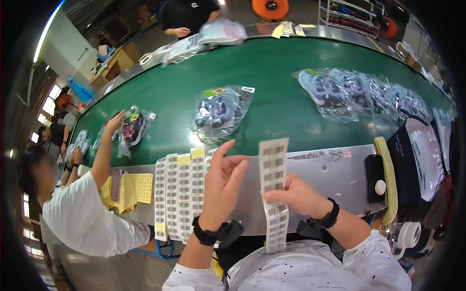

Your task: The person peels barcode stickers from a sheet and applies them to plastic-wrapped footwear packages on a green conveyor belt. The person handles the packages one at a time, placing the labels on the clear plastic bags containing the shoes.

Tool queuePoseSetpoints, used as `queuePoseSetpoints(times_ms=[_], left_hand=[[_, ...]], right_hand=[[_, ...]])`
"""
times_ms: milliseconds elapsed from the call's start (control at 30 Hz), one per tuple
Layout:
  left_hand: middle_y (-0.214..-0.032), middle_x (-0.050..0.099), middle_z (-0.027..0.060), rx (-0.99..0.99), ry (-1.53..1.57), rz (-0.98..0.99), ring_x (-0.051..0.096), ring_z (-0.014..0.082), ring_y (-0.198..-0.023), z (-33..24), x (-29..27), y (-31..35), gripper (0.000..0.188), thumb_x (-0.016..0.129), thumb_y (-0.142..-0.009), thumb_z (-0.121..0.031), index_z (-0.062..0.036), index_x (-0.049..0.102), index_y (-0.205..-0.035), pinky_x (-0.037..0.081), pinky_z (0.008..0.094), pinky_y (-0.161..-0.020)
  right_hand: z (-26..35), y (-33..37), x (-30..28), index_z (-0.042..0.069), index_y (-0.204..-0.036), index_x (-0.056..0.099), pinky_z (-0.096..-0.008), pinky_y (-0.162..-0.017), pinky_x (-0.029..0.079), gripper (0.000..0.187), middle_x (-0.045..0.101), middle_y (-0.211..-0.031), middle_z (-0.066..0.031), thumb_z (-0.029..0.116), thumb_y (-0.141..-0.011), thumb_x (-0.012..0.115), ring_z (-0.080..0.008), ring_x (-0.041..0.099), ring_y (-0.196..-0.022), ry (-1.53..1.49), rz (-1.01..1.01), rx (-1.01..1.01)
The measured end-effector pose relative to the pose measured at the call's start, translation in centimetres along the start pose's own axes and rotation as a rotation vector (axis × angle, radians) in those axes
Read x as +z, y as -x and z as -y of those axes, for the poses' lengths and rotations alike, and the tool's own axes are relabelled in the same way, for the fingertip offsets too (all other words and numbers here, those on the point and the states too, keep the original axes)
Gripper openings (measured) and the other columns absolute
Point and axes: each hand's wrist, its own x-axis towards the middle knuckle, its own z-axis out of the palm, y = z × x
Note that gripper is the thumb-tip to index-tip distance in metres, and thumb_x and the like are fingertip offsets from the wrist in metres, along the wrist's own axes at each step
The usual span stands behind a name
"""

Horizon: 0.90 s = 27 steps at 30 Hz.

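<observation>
Beyond the fingers of both hands stretches the green belt point(274, 109); whether it runs you cannot tell here, but if it does, the bagged pair of shoes point(215, 110) just past your left fingertips could slip out of easy reach while you are busy with labels. Closer in, the metal ledge point(335, 182) lies under and between your hands, and the laid-out label strips point(178, 199), left of your left fingers, could be dragged askew if that forearm sweeps sideways. The smaller risk is the single label strip point(274, 167): held near its middle, its loose lower length could crease or snag against your shirt front. That strip stands upright between your hands, clamped by your right hand point(302, 195), thumb across its face; the fingertips behind it are hidden. One end rises above that thumb, the other hangs below. Your left hand point(221, 184) has its thumb and fingers apart, near the strip but not touching it, nothing visible between them.
</observation>
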Motion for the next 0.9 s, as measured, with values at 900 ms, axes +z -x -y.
queuePoseSetpoints(times_ms=[900], left_hand=[[-0.096,0.067,0.0041,-0.273,0.099,0.023,0.062,0.0071,-0.084,13.1,4.2,0.9,0.024,0.061,-0.095,-0.010,-0.0003,0.062,-0.117,0.050,0.0227,-0.074]], right_hand=[[-5.6,-3.1,-6.6,0.002,-0.107,0.062,-0.0179,-0.054,0.043,0.020,0.061,-0.080,-0.0004,0.002,-0.087,0.062,-0.0045,0.055,-0.064,0.026,-0.298,-0.038]])
